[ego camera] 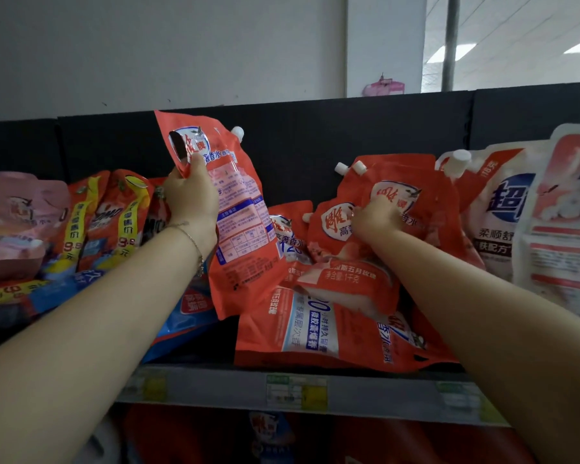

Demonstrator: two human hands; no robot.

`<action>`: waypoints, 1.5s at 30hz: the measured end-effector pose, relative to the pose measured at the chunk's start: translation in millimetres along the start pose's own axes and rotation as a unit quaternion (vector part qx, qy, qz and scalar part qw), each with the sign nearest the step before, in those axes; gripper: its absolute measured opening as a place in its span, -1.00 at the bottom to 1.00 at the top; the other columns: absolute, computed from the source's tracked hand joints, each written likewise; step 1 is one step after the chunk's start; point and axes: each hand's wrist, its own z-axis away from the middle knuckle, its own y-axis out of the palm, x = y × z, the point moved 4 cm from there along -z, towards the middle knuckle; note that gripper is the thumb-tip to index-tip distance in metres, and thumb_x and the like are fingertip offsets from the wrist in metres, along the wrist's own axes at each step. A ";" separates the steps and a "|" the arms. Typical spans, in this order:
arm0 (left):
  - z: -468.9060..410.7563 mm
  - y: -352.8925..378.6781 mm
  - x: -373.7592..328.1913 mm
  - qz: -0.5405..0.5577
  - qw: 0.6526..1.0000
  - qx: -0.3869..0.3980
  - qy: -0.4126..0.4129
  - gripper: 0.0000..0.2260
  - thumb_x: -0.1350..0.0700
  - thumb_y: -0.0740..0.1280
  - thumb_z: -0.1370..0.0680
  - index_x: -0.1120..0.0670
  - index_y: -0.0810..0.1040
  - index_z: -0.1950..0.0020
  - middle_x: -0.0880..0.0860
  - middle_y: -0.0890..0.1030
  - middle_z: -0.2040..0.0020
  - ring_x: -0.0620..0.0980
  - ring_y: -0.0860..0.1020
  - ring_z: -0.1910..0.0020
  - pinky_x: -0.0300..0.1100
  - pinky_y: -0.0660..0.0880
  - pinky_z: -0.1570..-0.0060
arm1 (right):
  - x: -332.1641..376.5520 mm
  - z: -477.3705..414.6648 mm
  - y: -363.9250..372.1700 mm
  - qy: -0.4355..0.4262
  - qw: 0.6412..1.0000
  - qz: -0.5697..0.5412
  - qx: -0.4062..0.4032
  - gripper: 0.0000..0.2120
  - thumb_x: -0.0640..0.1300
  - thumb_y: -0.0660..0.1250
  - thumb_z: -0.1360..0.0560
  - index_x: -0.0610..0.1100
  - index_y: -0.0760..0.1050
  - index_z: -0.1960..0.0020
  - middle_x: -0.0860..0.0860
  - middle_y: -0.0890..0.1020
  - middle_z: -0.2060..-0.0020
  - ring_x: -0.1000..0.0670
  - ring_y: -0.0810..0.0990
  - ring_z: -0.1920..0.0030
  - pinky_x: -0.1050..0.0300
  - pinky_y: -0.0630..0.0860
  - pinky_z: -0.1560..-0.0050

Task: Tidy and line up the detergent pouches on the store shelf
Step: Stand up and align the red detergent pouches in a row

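Pouch hung upright, gripped by left hand, left of slumped pouches clutched by right hand.

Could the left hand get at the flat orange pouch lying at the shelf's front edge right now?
Probably not: the left hand is shut on a raised orange pouch, so it is occupied, though the flat pouch lies uncovered in front.

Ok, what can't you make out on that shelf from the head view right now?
- Price tags on the shelf edge: blurred, unreadable.
- Lower shelf: dark, cut off by the bottom edge.
- Right hand fingertips: buried among the red pouches, so its grip is unclear.
- White pouch: cut off by the right edge.
- Blue pouches: mostly hidden by the left arm.
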 end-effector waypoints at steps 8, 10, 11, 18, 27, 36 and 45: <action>2.4 -1.3 -3.4 0.009 1.000 0.005 -0.004 -0.78 -0.10 0.18 -0.61 -0.05 0.47 0.17 -0.08 0.60 0.23 -0.02 0.63 0.13 -0.07 0.57 0.02 | 40.7 7.0 -65.7 -0.052 0.975 -0.164 -0.142 -0.77 -0.21 0.16 -0.57 -0.25 0.50 -0.14 -0.17 0.59 -0.08 -0.17 0.57 -0.11 0.08 0.44 0.08; 3.9 -1.2 -5.3 0.014 1.000 0.004 -0.009 -0.77 -0.11 0.17 -0.61 -0.05 0.46 0.17 -0.08 0.59 0.24 -0.03 0.63 0.14 -0.06 0.58 0.00 | 59.9 7.5 -75.0 -0.126 0.965 -0.142 -0.183 -0.77 -0.20 0.12 -0.58 -0.26 0.50 -0.08 -0.18 0.60 -0.03 -0.17 0.57 -0.06 0.02 0.48 0.01; 4.8 -1.8 -6.3 0.015 1.000 0.006 -0.011 -0.76 -0.12 0.17 -0.61 -0.05 0.46 0.16 -0.08 0.59 0.24 -0.03 0.63 0.14 -0.05 0.58 -0.02 | 63.6 8.8 -77.5 -0.149 0.961 -0.126 -0.194 -0.77 -0.22 0.11 -0.58 -0.26 0.50 -0.09 -0.18 0.60 -0.02 -0.18 0.57 -0.05 0.00 0.48 -0.01; 8.4 -5.0 -9.2 0.001 1.000 0.000 -0.016 -0.75 -0.13 0.13 -0.62 -0.06 0.47 0.13 -0.05 0.63 0.14 -0.01 0.65 0.07 -0.01 0.58 -0.07 | 31.1 -6.6 -75.0 -0.044 0.988 0.059 -0.134 -0.73 -0.17 0.22 -0.58 -0.38 0.50 -0.11 -0.25 0.59 -0.08 -0.23 0.57 -0.13 -0.01 0.53 -0.07; 8.7 -1.7 -9.6 -0.001 1.000 0.001 -0.015 -0.77 -0.13 0.12 -0.63 -0.06 0.47 0.08 -0.06 0.63 0.12 -0.04 0.64 0.06 -0.08 0.57 -0.04 | 48.8 15.2 -47.5 -0.200 0.978 0.040 -0.049 -0.75 -0.24 0.23 -0.47 -0.19 0.49 -0.13 -0.10 0.60 0.03 -0.07 0.58 0.15 0.03 0.59 0.19; 6.6 -9.0 -9.0 0.013 1.000 -0.008 -0.015 -0.77 -0.12 0.15 -0.62 -0.05 0.44 0.16 -0.08 0.59 0.25 -0.02 0.64 0.15 -0.03 0.59 0.01 | 62.4 49.7 70.7 -0.326 0.855 0.307 0.261 -0.58 -0.08 0.27 -0.53 -0.08 0.37 -0.37 -0.08 0.51 -0.21 -0.11 0.51 -0.16 0.02 0.44 -0.15; -11.0 -19.0 -0.1 0.048 0.998 0.034 -0.011 -0.78 -0.08 0.20 -0.62 0.00 0.55 0.06 -0.09 0.64 0.30 -0.07 0.65 0.29 -0.13 0.60 0.21 | 28.2 -10.2 88.0 -0.159 0.914 0.313 0.203 -0.64 -0.12 0.25 -0.53 -0.22 0.42 -0.28 -0.19 0.50 -0.24 -0.22 0.49 -0.23 -0.04 0.43 -0.24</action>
